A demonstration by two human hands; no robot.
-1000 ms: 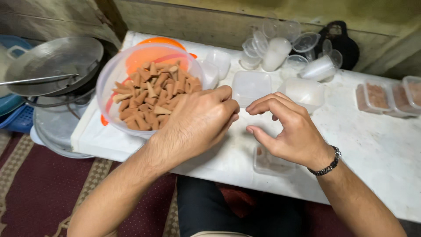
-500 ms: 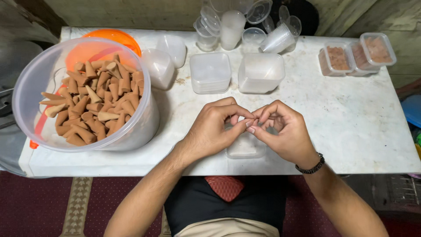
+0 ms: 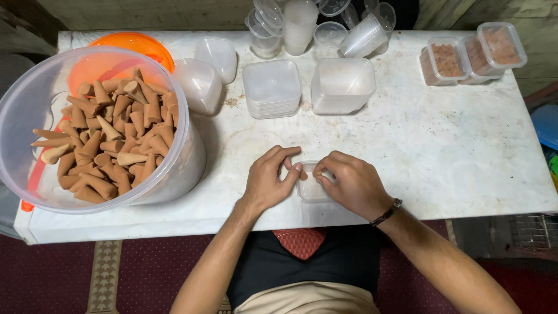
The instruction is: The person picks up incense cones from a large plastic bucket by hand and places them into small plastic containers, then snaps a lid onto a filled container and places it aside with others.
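1. The left hand [image 3: 270, 180] is no longer at the rim of the large clear tub [image 3: 186, 168]; it now rests low on the tabletop [image 3: 442, 145], at the small clear container [image 3: 314, 189] near the front edge.
2. The right hand [image 3: 349, 183] sits lower than a second ago, over the same small container.
3. The fingertips of both hands, raised and touching half a second ago, now stand slightly apart at the container's rim.
4. A small brown cone [image 3: 303, 174] now shows at the left fingertips.
5. The camera view has shifted: the tub moves from upper centre to the far left, and the stacked containers [image 3: 272, 87] now lie above the hands.
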